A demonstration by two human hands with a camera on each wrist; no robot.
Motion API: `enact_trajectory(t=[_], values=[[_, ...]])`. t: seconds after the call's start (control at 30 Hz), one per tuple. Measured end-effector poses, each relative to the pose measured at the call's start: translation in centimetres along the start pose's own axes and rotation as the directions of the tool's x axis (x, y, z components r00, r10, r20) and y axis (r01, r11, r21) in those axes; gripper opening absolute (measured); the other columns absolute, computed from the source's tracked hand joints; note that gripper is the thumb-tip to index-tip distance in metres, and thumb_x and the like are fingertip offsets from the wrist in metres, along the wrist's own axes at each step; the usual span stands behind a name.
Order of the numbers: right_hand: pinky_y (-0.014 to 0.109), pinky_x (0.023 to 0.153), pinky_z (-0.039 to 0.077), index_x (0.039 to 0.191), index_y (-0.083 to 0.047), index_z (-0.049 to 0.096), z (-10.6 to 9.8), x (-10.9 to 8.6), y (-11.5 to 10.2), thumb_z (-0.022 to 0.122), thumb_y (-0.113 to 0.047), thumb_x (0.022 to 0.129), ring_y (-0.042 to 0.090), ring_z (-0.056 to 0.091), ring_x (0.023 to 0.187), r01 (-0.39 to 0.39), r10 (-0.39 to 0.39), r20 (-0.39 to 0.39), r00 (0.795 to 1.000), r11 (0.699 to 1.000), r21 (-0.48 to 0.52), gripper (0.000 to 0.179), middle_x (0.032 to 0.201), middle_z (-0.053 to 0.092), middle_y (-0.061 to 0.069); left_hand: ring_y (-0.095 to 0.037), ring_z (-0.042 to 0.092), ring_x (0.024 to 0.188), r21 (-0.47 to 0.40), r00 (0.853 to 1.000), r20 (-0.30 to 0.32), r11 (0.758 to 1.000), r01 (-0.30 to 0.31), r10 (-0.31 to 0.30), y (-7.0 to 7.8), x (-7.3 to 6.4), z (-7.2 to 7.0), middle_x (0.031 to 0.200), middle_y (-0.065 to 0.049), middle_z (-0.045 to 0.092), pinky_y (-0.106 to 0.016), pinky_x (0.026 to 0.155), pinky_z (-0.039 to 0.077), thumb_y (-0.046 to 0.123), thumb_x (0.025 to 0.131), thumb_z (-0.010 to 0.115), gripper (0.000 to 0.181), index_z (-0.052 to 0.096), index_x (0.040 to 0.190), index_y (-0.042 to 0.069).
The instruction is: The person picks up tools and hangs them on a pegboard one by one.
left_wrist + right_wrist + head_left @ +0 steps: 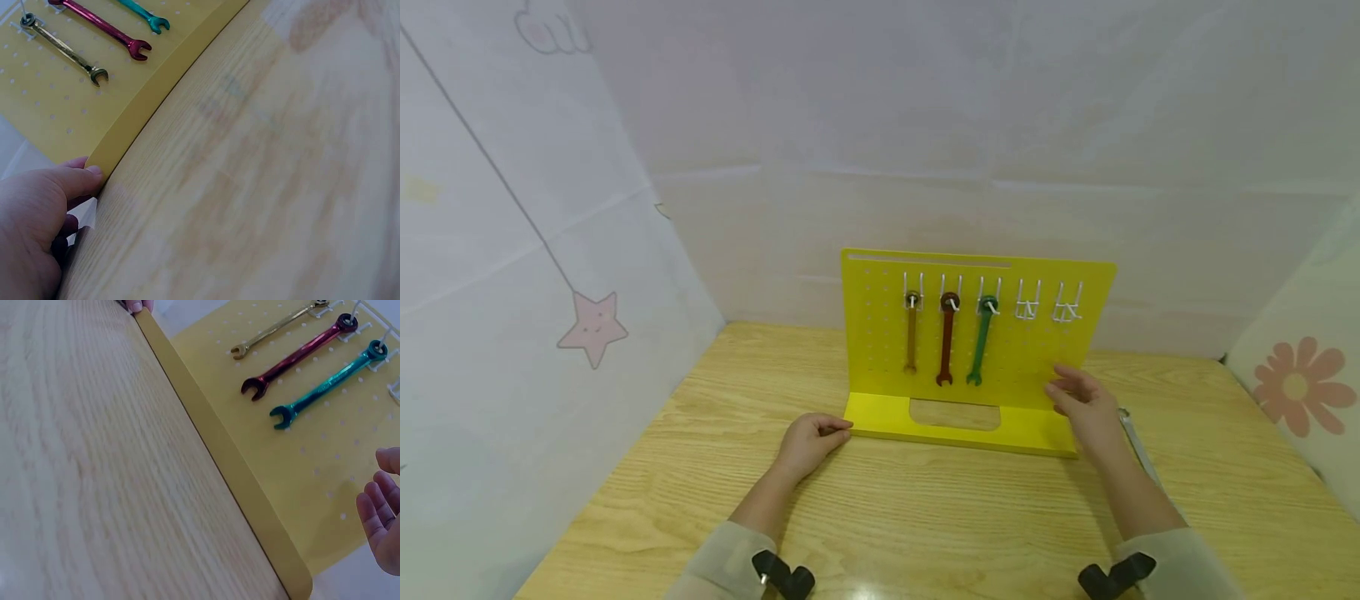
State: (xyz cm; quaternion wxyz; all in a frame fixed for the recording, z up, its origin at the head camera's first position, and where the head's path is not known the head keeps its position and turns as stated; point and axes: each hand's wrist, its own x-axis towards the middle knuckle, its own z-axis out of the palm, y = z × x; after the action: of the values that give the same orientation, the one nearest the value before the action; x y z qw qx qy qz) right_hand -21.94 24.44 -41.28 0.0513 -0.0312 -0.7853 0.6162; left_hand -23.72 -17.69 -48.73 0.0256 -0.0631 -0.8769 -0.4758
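At the front left corner of the yellow board [1037, 367], the left hand [808, 442] pinches the base's edge between thumb and fingers. Near the board's right side, the right hand [1086, 408] holds nothing, thumb and bent fingers apart; whether it touches the board I cannot tell. Higher and to its left hang a green wrench [982, 342], a red wrench [947, 342] and a gold wrench [912, 337], on three of five white hooks [1027, 311]. Right of the forearm, a silver tool [1138, 446], partly hidden, lies on the tabletop [925, 508].
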Motion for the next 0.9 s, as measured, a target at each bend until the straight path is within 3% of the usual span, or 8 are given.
enact_trajectory(t=[0.4, 0.6, 0.9], values=[[0.01, 0.079, 0.05, 0.143, -0.004, 0.046, -3.4, -1.7, 2.1, 0.062, -0.04, 0.096, -0.01, 0.056, 0.09, -0.025, 0.013, -0.093, 0.996, 0.992, -0.124, 0.062, 0.099, 0.055, -0.029, -0.011, 0.062, 0.087, 0.005, 1.0, -0.001, 1.0, 0.003, -0.003, 0.1, -0.1, 0.0, 0.101, -0.001, 0.074, -0.028, 0.079, 0.049, 0.014, 0.087, 0.073, 0.013, 0.079, 0.099, 0.012], [0.014, 0.077, 0.052, 0.143, -0.007, 0.046, -5.5, -2.4, 3.2, 0.06, -0.041, 0.096, -0.008, 0.056, 0.089, -0.056, 0.036, -0.116, 0.993, 0.982, -0.178, 0.059, 0.097, 0.055, -0.031, -0.01, 0.061, 0.086, 0.009, 1.0, 0.0, 1.0, -0.004, 0.004, 0.0, -0.1, 0.0, 0.101, -0.002, 0.074, -0.028, 0.077, 0.049, 0.014, 0.088, 0.073, 0.013, 0.079, 0.099, 0.011], [0.017, 0.073, 0.052, 0.14, 0.002, 0.046, -8.0, -3.3, 4.8, 0.058, -0.043, 0.097, -0.007, 0.056, 0.084, -0.125, 0.095, -0.136, 0.986, 0.963, -0.237, 0.063, 0.092, 0.054, -0.031, -0.011, 0.061, 0.088, 0.013, 1.0, -0.005, 1.0, 0.006, -0.006, 0.1, -0.2, 0.0, 0.102, -0.002, 0.073, -0.029, 0.078, 0.049, 0.014, 0.088, 0.073, 0.013, 0.079, 0.099, 0.011]])
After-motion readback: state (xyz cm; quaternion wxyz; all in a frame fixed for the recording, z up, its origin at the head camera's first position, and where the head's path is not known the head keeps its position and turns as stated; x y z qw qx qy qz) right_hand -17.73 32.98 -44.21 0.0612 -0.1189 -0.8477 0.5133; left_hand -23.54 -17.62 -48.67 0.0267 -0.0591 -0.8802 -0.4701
